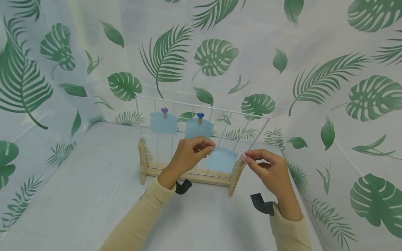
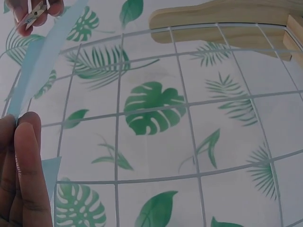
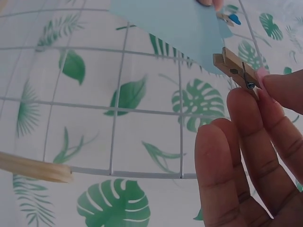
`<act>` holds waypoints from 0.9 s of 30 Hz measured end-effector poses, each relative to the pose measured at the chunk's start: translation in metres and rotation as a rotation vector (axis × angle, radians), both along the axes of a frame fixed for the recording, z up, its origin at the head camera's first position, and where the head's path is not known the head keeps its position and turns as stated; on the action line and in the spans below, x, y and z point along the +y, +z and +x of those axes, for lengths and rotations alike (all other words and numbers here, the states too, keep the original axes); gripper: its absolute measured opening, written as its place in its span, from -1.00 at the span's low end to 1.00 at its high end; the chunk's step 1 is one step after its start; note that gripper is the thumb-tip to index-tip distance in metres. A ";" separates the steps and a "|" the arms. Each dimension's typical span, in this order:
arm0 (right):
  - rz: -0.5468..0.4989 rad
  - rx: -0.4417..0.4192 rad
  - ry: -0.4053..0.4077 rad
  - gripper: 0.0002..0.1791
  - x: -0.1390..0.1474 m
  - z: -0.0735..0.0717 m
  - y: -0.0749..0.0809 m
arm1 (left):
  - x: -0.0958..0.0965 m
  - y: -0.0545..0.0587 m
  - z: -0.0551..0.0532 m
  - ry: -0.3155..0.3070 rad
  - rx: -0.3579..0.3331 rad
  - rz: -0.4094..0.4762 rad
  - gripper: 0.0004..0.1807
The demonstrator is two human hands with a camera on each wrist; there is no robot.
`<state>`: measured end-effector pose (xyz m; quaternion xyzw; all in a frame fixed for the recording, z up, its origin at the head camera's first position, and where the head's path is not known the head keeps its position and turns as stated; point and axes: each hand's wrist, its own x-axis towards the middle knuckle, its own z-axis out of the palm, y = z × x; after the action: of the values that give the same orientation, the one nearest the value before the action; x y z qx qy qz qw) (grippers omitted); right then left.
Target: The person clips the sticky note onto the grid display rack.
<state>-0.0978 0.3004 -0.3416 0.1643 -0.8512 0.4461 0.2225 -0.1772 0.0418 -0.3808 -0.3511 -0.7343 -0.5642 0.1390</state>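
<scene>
My left hand (image 1: 191, 153) pinches a light blue sheet of paper (image 1: 222, 159) by its upper left corner, holding it in front of the lower right part of a white wire grid (image 1: 224, 130). Between right thumb and fingertips, my right hand (image 1: 267, 167) pinches a small wooden clothespin (image 3: 236, 68) with a pink piece on its handle end. In the right wrist view the clothespin's jaws point toward the paper's edge. Two more blue sheets hang on the grid, one under a purple heart clothespin (image 1: 164, 111), the other under a blue heart clothespin (image 1: 200, 117).
Wooden side feet (image 1: 142, 162) and a wooden base bar (image 1: 191, 177) carry the grid on a white-covered table (image 1: 94, 195). Behind it rises a white backdrop (image 1: 254, 45) printed with green leaves. A black wrist mount (image 1: 262, 204) sticks out from the right sleeve.
</scene>
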 end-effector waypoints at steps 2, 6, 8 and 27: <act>-0.001 0.000 -0.001 -0.85 0.001 -0.001 0.001 | 0.001 0.001 -0.001 0.000 0.005 -0.001 -0.93; -0.001 -0.002 -0.015 -0.84 0.001 -0.002 0.001 | 0.002 0.002 -0.004 -0.005 -0.004 0.002 -0.92; 0.001 -0.001 -0.023 -0.85 0.002 -0.002 0.001 | 0.003 0.003 -0.005 -0.011 -0.013 0.004 -0.91; 0.001 0.009 -0.053 -0.86 0.003 -0.006 0.006 | 0.010 0.010 -0.015 -0.008 0.022 0.011 -0.92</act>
<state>-0.1039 0.3037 -0.3357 0.1439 -0.8544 0.4389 0.2381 -0.1921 0.0522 -0.3706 -0.3594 -0.7282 -0.5648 0.1467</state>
